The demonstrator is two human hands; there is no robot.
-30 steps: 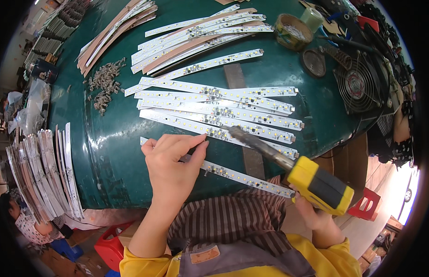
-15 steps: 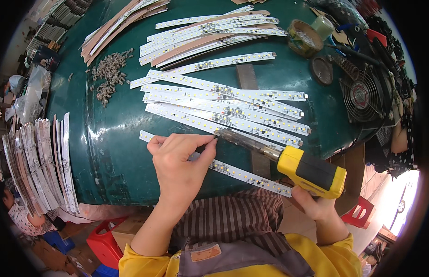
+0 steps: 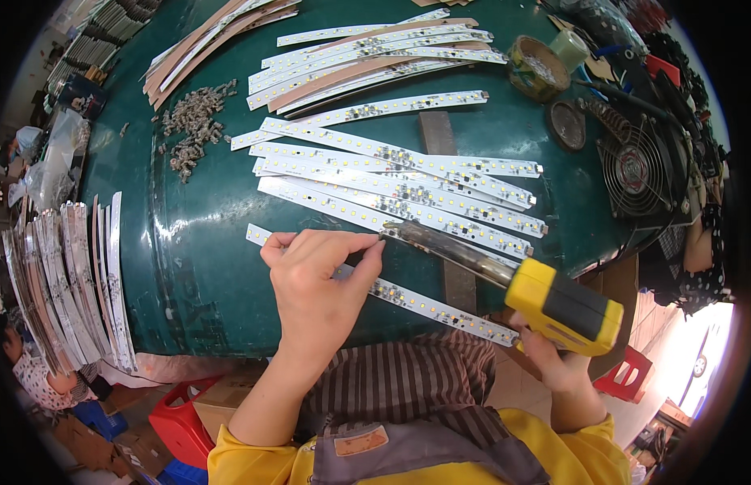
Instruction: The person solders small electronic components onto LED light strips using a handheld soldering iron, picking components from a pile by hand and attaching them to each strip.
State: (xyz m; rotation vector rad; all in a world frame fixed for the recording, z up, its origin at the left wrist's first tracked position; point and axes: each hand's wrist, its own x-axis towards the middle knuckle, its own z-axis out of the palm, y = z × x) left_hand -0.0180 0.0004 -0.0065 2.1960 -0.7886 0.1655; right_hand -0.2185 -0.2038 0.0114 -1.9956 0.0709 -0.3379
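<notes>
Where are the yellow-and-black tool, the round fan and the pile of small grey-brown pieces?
Yellow-and-black tool (image 3: pixel 534 289): head view, front of its yellow body.
Round fan (image 3: pixel 633 168): head view, middle of its grille.
Pile of small grey-brown pieces (image 3: pixel 199 117): head view, its upper, denser part.

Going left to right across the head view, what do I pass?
Strip bundle at lower left, heap of small brownish pieces, left hand, right hand, round fan.

Glossy green surface (image 3: pixel 198 299), smooth LED strip (image 3: pixel 428 305), soldering gun (image 3: pixel 568 311) of seemingly matt plastic with dull metal barrel (image 3: pixel 464 257).
</notes>
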